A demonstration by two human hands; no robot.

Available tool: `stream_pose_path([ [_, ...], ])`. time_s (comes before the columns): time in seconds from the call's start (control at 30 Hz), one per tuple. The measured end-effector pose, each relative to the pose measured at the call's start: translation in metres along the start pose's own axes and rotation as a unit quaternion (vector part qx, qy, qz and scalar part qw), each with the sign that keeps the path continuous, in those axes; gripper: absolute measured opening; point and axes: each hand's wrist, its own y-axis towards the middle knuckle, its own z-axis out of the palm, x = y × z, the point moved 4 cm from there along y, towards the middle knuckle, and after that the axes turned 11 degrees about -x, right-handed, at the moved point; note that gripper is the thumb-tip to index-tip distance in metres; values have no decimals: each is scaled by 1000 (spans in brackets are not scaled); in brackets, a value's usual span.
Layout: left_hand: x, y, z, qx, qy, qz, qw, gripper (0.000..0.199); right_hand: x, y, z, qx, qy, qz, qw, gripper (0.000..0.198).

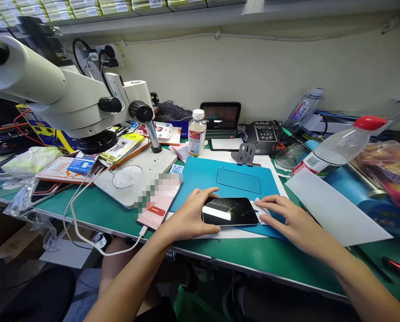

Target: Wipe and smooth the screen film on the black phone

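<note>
I'm looking down at two hands busy with a black phone (231,212). It is near the front edge of the blue mat (200,172) on the green worktop (117,220). The left hand (195,213) has the phone's left end, with fingers on the far side and the thumb on the near side. The right hand (289,218) is at the other end, its fingers bent over a small white piece (264,218). I can't tell if they pinch it or just touch it.

It looks to me like the step of handling the phone and that white piece together. I think the next move calls for a steady left hand and a soft right one.

Now the words! The clear bottle (302,105) at the back has a label starting "Ga"; the rest is too fuzzy. The drink bottle (196,136) has a red and white label, too small to read. Bar codes show on the boxes (119,6) up high.
</note>
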Motion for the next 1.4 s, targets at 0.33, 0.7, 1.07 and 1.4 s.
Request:
stream_pose_path([
  [0.33, -6, -1, 5, -17, 66, 38, 997, 76, 33, -6, 3, -160, -49, -50, 985, 28],
  [0.7, 2, -34, 11, -69, 197, 59, 976, 72, 60, -48, 30, -108, -133, -104, 980, 65],
  [1.07, 1, -33, 14, -60, 240, 63, 967, 60, 78, -35, 46, -57, -171, -96, 979, 70],
  [1.4, 4, -34, 15, -69, 251, 76, 963, 60, 75, -54, 44, -34, -183, -86, 979, 75],
])
